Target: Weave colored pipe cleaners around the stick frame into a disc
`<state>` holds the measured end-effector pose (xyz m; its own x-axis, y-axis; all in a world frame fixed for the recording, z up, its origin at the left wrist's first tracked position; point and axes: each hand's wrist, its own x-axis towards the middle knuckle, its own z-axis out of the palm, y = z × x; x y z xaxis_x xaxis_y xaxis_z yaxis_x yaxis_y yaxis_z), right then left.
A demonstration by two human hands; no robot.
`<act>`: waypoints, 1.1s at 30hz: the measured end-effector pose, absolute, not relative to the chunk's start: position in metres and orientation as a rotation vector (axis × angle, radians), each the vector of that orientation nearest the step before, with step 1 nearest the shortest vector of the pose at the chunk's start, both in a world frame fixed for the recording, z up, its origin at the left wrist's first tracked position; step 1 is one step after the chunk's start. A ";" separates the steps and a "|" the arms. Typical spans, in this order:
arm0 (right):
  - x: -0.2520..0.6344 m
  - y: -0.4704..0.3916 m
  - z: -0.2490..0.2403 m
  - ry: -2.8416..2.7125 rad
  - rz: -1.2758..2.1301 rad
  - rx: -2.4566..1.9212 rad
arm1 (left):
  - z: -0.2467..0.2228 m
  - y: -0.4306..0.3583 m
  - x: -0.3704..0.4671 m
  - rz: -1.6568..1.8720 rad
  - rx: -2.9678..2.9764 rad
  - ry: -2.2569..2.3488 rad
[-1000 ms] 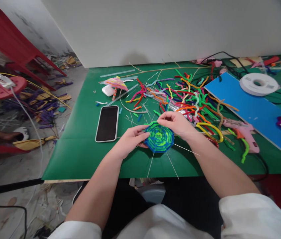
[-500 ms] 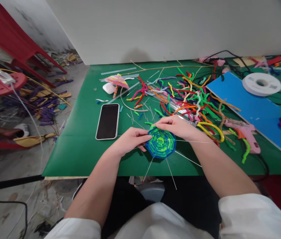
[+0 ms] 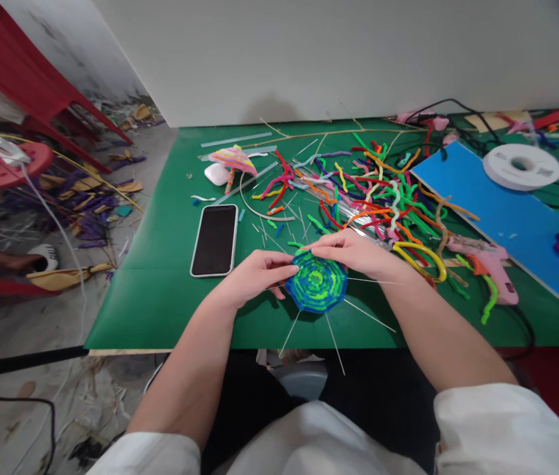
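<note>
A blue and green disc (image 3: 316, 284), wound from pipe cleaners around thin white spokes, is held above the table's front part. My left hand (image 3: 254, 277) is closed on its left edge, thumb on top and fingers beneath. At the upper edge my right hand (image 3: 351, 252) pinches the rim; whether the fingertips also hold the pipe cleaner there is hidden. A short bright green pipe cleaner end (image 3: 295, 245) sticks out at the top, between the hands. Bare spokes point toward my lap and to the right.
A phone (image 3: 214, 240) lies left of my hands. Behind it stands a small pink and yellow umbrella (image 3: 233, 160). Loose pipe cleaners (image 3: 383, 191) are heaped at the back right. A pink glue gun (image 3: 494, 264), blue board (image 3: 462, 171) and white ribbon spool (image 3: 494, 168) are farther right.
The disc and both hands have shifted slightly left, and the disc has tilted a little to face upward more. Both hands keep their grip on its edge.
</note>
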<state>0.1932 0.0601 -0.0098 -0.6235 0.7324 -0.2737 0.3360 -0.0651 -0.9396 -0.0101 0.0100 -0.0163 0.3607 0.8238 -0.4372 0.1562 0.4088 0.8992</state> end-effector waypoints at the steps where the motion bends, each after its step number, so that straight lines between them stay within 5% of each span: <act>1: 0.192 0.059 -0.010 -1.862 1.726 -1.168 | -0.016 0.010 -0.009 0.577 1.086 1.149; 17: 0.190 0.057 -0.013 -1.669 1.808 -1.174 | -0.017 0.009 -0.006 0.718 1.026 1.172; 33: 0.182 0.057 -0.022 -1.753 1.542 -1.148 | -0.021 0.006 0.012 0.880 1.203 1.236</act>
<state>0.1824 0.0572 -0.0223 -0.4958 0.8572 -0.1392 0.2475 -0.0141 -0.9688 0.0120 0.0057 -0.0205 0.1668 0.9627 -0.2129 0.1135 0.1957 0.9741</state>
